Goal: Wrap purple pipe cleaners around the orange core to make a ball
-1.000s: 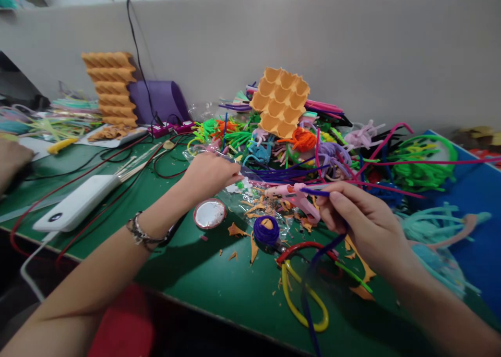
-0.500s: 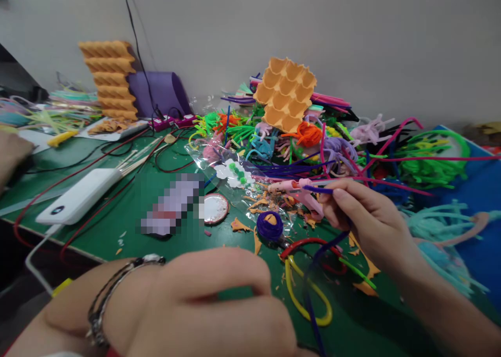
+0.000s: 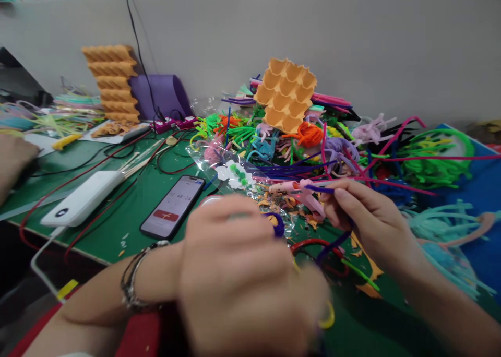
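Head view: right hand (image 3: 362,213) pinches purple strand (image 3: 320,189)

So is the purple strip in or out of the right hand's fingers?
In: the right hand grips the purple strip; one end pokes out past the fingers, toward the pink glue gun.

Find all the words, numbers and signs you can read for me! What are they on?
"02 48 24": faint numbers on the phone screen, as best I can read them.
A white mark on the phone's red button: too blurred to tell.
Tiny marks along the top of the screen: too small to read.
A pale mark in the dark oval on the white box: too small to read.
I can't make out any words.
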### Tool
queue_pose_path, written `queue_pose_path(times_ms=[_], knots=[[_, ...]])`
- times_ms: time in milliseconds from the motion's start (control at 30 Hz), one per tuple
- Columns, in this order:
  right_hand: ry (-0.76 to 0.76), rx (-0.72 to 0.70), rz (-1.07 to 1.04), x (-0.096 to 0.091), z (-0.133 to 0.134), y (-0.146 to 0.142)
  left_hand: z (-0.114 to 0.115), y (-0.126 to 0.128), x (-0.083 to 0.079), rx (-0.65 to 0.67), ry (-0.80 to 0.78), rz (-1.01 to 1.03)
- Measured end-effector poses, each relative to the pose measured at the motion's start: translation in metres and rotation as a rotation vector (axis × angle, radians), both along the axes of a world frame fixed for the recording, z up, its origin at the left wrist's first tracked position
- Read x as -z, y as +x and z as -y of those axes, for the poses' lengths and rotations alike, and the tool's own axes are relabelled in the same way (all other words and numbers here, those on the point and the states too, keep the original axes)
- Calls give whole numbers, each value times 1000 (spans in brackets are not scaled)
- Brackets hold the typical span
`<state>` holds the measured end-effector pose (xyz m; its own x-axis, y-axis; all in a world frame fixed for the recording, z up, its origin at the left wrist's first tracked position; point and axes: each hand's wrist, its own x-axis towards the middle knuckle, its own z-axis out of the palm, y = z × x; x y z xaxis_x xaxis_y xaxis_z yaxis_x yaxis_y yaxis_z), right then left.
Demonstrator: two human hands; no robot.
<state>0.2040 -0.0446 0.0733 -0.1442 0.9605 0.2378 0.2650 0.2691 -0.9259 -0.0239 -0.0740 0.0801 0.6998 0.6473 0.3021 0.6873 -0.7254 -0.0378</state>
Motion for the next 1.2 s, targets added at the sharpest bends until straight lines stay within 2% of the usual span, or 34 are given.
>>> queue_pose_path(times_ms=[67, 167, 233, 300, 367, 467, 667, 800, 1000, 1100, 1200], knots=[[-24, -10, -33, 2, -1, 1, -33, 5, 5, 38, -30, 94], [-23, -45, -62, 5, -2, 1, -78, 12, 30, 307, -267, 147], [-2, -42, -47, 7, -4, 1, -95, 13, 49, 333, -376, 136], [35, -13, 20, 9, -6, 2, -101, 13, 61, 353, -471, 112], [78, 27, 131, 9, -7, 3, -102, 13, 67, 353, -538, 130], [130, 69, 250, 11, -8, 2, -98, 13, 66, 336, -601, 255], [194, 5, 374, 19, -6, -5, -85, 22, 72, 279, -679, 618], [194, -18, 425, 28, -6, -10, -78, 26, 76, 272, -642, 651], [203, -28, 374, 37, -5, -15, -73, 28, 73, 284, -654, 659], [205, -23, 362, 36, -5, -16, -72, 27, 73, 271, -666, 665], [224, 42, 413, 26, -9, -7, -73, 26, 76, 254, -656, 681]])
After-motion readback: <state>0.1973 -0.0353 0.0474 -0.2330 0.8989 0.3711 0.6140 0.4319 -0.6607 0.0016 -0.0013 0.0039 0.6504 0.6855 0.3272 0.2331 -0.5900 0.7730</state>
